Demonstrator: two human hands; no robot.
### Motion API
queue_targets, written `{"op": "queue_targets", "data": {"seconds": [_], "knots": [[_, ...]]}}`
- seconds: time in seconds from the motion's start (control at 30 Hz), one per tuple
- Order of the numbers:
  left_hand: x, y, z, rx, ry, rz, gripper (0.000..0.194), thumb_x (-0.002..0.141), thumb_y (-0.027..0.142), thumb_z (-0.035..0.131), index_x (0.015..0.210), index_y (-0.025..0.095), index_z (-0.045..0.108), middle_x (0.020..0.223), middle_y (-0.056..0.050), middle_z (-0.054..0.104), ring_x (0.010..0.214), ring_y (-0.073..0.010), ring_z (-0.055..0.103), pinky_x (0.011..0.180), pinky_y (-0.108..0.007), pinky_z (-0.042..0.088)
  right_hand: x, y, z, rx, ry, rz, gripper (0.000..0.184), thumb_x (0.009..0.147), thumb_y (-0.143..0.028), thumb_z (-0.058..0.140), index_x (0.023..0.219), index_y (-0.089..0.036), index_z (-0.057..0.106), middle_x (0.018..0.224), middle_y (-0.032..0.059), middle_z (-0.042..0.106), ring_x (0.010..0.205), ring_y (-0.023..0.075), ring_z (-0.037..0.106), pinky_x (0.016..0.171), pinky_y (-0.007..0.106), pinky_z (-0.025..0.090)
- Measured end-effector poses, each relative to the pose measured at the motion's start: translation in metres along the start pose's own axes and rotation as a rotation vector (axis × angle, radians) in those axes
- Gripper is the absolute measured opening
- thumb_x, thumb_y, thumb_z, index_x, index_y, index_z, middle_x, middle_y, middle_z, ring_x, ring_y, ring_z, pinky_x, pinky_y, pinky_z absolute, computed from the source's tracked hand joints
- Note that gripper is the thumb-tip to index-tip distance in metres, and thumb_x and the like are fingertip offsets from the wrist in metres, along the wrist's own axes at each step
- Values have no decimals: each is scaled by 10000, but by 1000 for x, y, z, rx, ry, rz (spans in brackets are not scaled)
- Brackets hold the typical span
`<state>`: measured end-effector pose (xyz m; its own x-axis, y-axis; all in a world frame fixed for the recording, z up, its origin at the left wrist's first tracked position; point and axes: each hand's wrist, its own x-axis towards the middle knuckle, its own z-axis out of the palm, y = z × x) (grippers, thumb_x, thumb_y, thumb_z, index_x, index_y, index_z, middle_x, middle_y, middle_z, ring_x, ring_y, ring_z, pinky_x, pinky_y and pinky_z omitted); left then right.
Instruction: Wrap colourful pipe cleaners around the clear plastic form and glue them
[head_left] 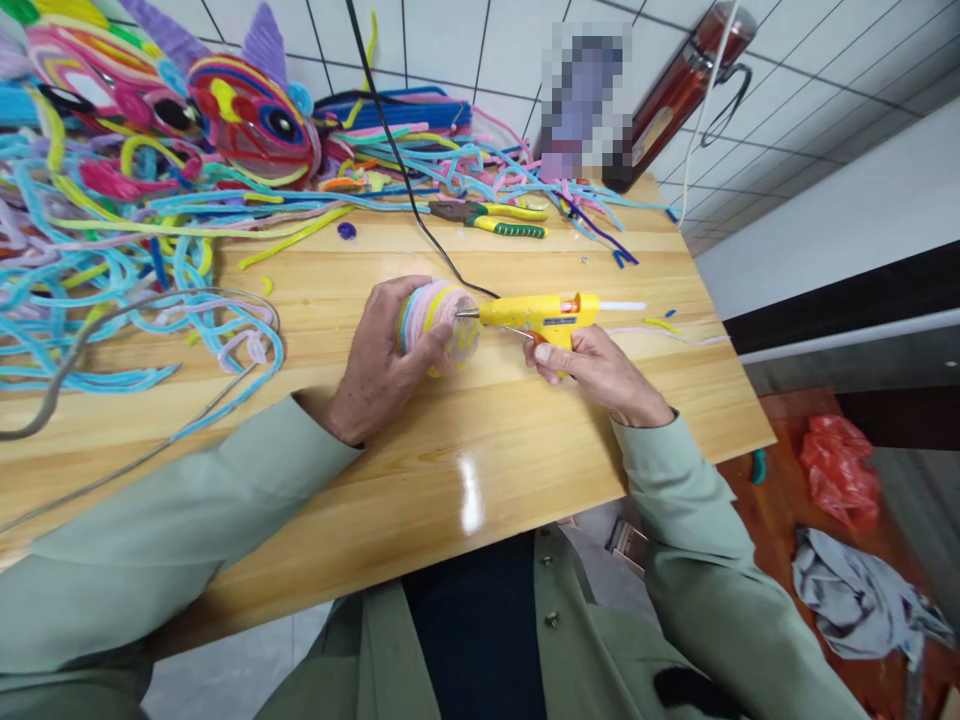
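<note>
The left grip [379, 365] clasps a striped ball [435, 308], its right side seemingly unfinished; the right grip [596, 370] clasps a glue gun [529, 312].

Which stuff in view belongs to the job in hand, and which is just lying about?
In the job:
- yellow glue gun, in the right hand
- striped round piece, in the left hand
- probably the loose fuzzy strips, similar colours

Apparently lying about:
- pliers
- red flask
- red plastic bag
- grey cloth
</note>
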<state>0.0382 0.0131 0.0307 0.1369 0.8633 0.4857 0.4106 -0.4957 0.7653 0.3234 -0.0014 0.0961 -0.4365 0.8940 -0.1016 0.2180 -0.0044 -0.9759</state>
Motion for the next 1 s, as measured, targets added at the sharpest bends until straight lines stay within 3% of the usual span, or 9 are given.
{"op": "queue_targets", "data": {"seconds": [0.3, 0.53, 1.0], "knots": [[0, 0, 0, 8, -3, 6, 542, 1104, 674, 592, 1433, 243, 605, 1397, -130, 715, 1298, -312, 699, 1164, -516, 601, 0, 4, -1, 17, 4, -2, 495, 962, -616, 802, 714, -227, 621, 687, -37, 564, 684, 142, 491, 702, 329, 390], [0, 2, -2, 0, -30, -3, 491, 1101, 620, 625, 1436, 262, 603, 1433, -124, 700, 1336, -314, 682, 1194, -517, 587, 1, 3, -1, -17, -4, -7, 556, 954, -677, 788, 678, -229, 609, 663, -34, 553, 693, 151, 498, 716, 330, 402], [0, -1, -1, -6, -2, 20, 558, 1104, 691, 609, 1443, 248, 610, 1409, -115, 711, 1322, -320, 698, 1175, -529, 608, -2, 3, -4, 7, -15, -2, 581, 961, -664, 799, 645, -221, 597, 723, -10, 578, 741, 157, 515, 755, 335, 433]]}}
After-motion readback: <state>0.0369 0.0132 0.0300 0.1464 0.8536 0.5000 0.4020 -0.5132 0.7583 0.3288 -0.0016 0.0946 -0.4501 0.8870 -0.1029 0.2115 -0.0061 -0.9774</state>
